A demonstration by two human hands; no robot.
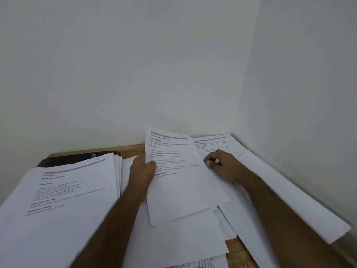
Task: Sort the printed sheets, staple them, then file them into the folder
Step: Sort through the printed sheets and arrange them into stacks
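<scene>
Left hand (142, 168) pinches a printed sheet (179, 176); right hand (222, 164), fingers curled, rests on papers (251, 171).

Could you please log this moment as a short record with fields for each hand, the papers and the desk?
left hand: left hand pinches the raised printed sheet at its left edge
right hand: right hand, fingers curled, rests on the spread sheets; a small object shows in its grip, unclear what
left pile: thick stack lying over a black folder
surface: wooden desk in a wall corner
stapler: not seen
</scene>
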